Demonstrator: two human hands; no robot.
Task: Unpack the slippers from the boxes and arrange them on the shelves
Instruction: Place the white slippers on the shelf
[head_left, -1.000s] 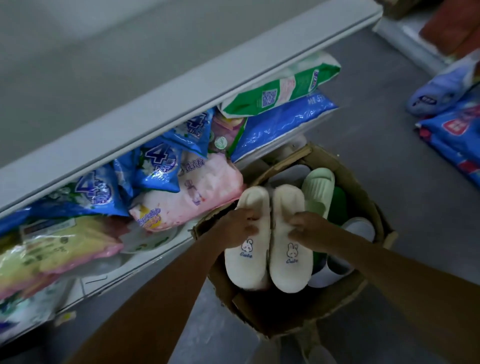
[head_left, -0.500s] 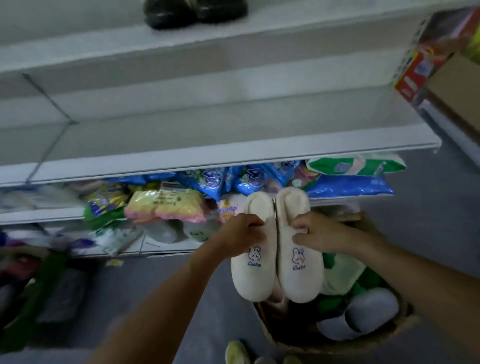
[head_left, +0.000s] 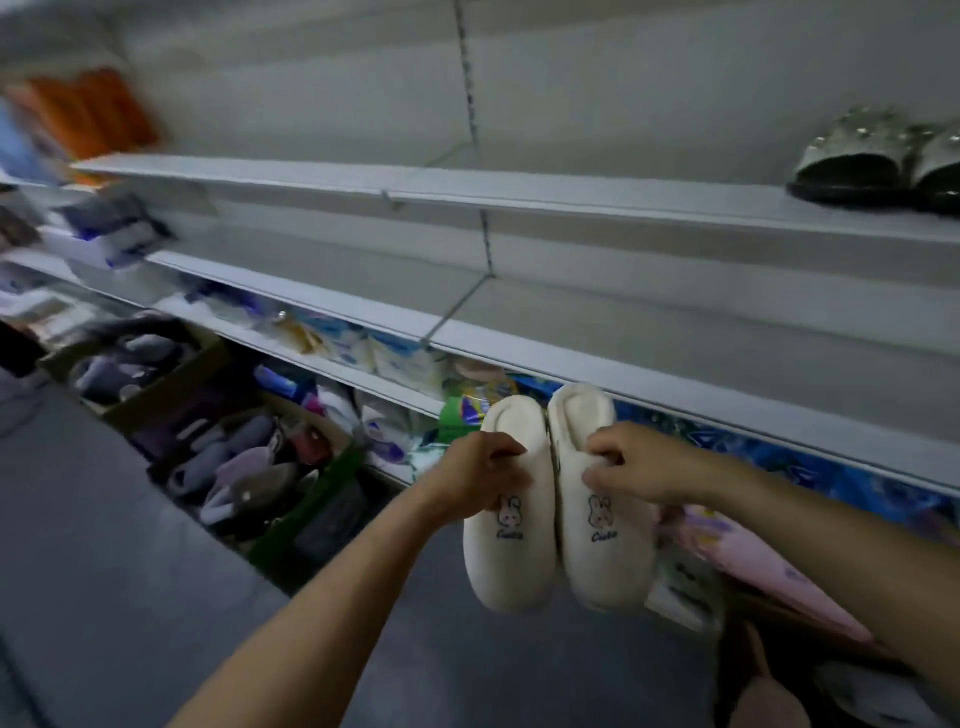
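The pair of cream slippers has come up out of the box since half a second ago and now hangs in front of the lower shelf (head_left: 675, 364), well clear of the floor (head_left: 104, 571). Both arms reach forward. The left hand (head_left: 480, 470) grips the left slipper (head_left: 511, 561) and the right hand (head_left: 631, 465) grips the right slipper (head_left: 608, 556), fingers curled over each opening. The slippers touch side by side, toes pointing down. The fingertips are tucked out of sight. Dark sandals (head_left: 852, 166) on the upper shelf (head_left: 571, 197) are cut off at the right edge. The goods at far left are blurred.
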